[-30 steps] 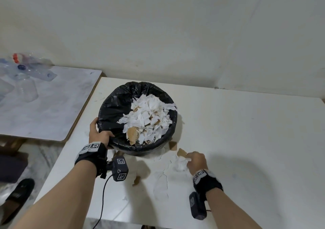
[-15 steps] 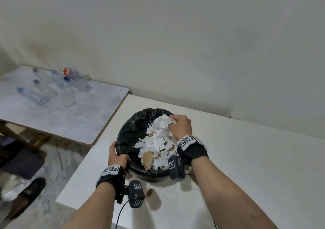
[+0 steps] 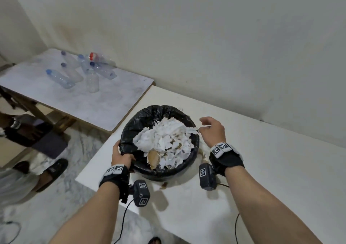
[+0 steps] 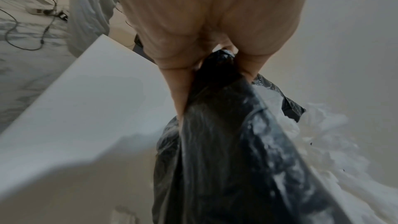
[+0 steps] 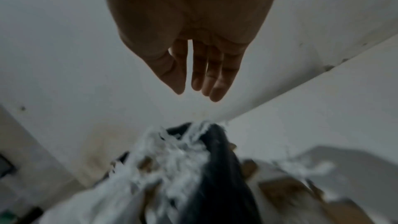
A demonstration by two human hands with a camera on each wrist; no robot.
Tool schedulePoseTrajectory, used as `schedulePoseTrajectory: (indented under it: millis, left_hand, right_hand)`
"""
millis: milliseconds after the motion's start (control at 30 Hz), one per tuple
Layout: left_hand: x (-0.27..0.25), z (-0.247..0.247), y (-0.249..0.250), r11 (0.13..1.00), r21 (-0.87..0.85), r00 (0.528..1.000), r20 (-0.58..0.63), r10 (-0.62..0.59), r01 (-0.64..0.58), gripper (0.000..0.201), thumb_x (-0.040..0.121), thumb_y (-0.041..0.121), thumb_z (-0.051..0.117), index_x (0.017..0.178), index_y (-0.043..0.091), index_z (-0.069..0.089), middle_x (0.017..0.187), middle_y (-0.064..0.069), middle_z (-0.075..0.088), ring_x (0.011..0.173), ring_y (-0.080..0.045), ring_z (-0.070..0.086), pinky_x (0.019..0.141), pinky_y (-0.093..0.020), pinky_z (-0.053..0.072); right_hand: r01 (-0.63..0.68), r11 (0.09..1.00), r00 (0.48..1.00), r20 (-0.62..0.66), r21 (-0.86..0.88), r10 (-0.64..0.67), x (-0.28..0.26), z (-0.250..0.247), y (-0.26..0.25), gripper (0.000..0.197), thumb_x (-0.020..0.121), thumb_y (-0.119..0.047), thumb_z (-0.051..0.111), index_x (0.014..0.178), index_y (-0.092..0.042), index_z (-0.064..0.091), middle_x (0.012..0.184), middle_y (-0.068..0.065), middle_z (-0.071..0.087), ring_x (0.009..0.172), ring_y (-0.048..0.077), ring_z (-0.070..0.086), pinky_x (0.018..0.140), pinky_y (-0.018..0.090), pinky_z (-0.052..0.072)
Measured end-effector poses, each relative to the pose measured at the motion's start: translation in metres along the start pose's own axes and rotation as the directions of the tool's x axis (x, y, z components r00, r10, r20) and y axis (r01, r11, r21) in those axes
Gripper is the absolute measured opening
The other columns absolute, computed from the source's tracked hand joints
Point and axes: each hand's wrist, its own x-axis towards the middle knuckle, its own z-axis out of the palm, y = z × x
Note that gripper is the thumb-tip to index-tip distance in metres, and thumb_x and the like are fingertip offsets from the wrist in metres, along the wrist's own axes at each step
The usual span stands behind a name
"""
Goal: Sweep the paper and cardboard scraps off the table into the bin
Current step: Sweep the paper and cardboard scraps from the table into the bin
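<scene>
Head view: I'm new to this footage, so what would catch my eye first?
The black-lined bin on the white table, heaped with torn paper scraps. The left hand grips its near rim; the right hand hovers empty beside it. Clear plastic bottles lie on the grey side table at left.

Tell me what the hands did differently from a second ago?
The right hand picked a clump of scraps off the table, carried it up over the bin, let it go, and now hangs open beside the rim. The paper pile in the bin grew. The left hand kept gripping the bin's near rim, and a small brown scrap still lies by the bin.
</scene>
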Motion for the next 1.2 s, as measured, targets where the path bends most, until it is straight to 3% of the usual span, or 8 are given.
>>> schedulePoseTrajectory:
  millis: [167,333,467,567,700,867,1067,1200]
  left_hand:
    - [-0.003,-0.018,-0.022,0.999,-0.032,0.997,-0.073,-0.013,0.010,0.091,0.069,-0.013,0.052,0.142,0.040,0.040,0.118,-0.016,0.063,0.092,-0.043,0.064,0.068,-0.060,0.059]
    - [-0.001,-0.046,-0.037,0.997,-0.077,0.991,-0.136,-0.017,0.006,0.090,0.071,-0.015,0.051,0.142,0.038,0.042,0.116,-0.015,0.064,0.096,-0.042,0.064,0.075,-0.060,0.058]
    - [0.003,-0.070,-0.045,0.993,-0.116,0.980,-0.189,-0.058,0.036,0.087,0.074,-0.017,0.051,0.143,0.036,0.043,0.118,-0.008,0.058,0.096,-0.039,0.061,0.076,-0.058,0.058]
    - [0.005,-0.085,-0.053,0.995,-0.077,0.981,-0.183,-0.072,0.059,0.087,0.072,-0.013,0.055,0.141,0.040,0.042,0.119,-0.004,0.055,0.094,-0.039,0.062,0.074,-0.061,0.058]
    - [0.006,-0.095,-0.058,0.998,-0.044,0.983,-0.173,-0.053,0.046,0.088,0.070,-0.010,0.057,0.139,0.042,0.042,0.123,-0.004,0.054,0.093,-0.038,0.062,0.073,-0.062,0.058]
    - [0.005,-0.092,-0.060,0.998,-0.052,0.991,-0.131,-0.037,0.031,0.086,0.072,-0.014,0.056,0.137,0.041,0.044,0.114,-0.008,0.058,0.081,-0.032,0.061,0.073,-0.063,0.057]
    - [0.006,-0.086,-0.059,0.999,-0.032,0.995,-0.090,-0.038,0.035,0.088,0.073,-0.015,0.055,0.138,0.043,0.045,0.117,-0.007,0.056,0.083,-0.034,0.061,0.072,-0.063,0.057]
    - [-0.002,-0.081,-0.056,0.998,-0.056,0.998,-0.054,-0.038,0.035,0.086,0.076,-0.017,0.052,0.141,0.039,0.044,0.113,-0.005,0.055,0.079,-0.031,0.059,0.075,-0.062,0.057]
  right_hand:
    - [-0.010,0.979,0.990,0.134,-0.205,0.038,-0.043,0.041,0.065,0.030,0.083,-0.011,0.059,0.112,-0.019,0.063,0.114,0.006,0.063,0.102,0.026,0.062,0.086,0.030,0.049]
    - [0.092,0.852,0.890,0.426,-0.516,0.162,-0.086,0.093,0.107,0.061,0.079,-0.025,0.069,0.135,-0.019,0.044,0.134,0.011,0.042,0.119,0.031,0.050,0.096,0.038,0.048]
    - [0.203,0.699,0.715,0.592,-0.685,0.373,-0.109,0.125,0.133,0.113,0.065,-0.027,0.077,0.146,-0.046,0.001,0.155,0.004,-0.014,0.144,0.043,-0.004,0.104,0.059,0.035]
    - [0.317,0.599,0.678,0.618,-0.735,0.399,-0.121,0.139,0.151,0.114,0.069,-0.014,0.073,0.142,-0.055,-0.005,0.155,0.002,-0.020,0.143,0.044,-0.012,0.103,0.058,0.037]
    - [0.407,0.571,0.745,0.621,-0.712,0.243,-0.132,0.127,0.156,0.075,0.083,0.001,0.052,0.145,-0.033,0.028,0.146,0.013,0.020,0.133,0.039,0.026,0.098,0.046,0.045]
    - [0.373,0.588,0.806,0.564,-0.717,0.177,-0.136,0.104,0.176,0.040,0.087,0.009,0.041,0.122,-0.004,0.057,0.127,0.016,0.049,0.116,0.031,0.052,0.095,0.038,0.045]
    - [0.027,0.832,0.911,0.357,-0.553,0.208,-0.129,0.085,0.177,0.028,0.084,0.001,0.055,0.099,-0.013,0.075,0.109,0.006,0.071,0.102,0.022,0.065,0.090,0.027,0.051]
    - [-0.118,0.970,0.981,0.125,-0.211,0.147,-0.116,0.058,0.124,0.017,0.079,0.002,0.067,0.086,-0.009,0.078,0.085,0.005,0.073,0.076,0.013,0.062,0.064,0.006,0.045]
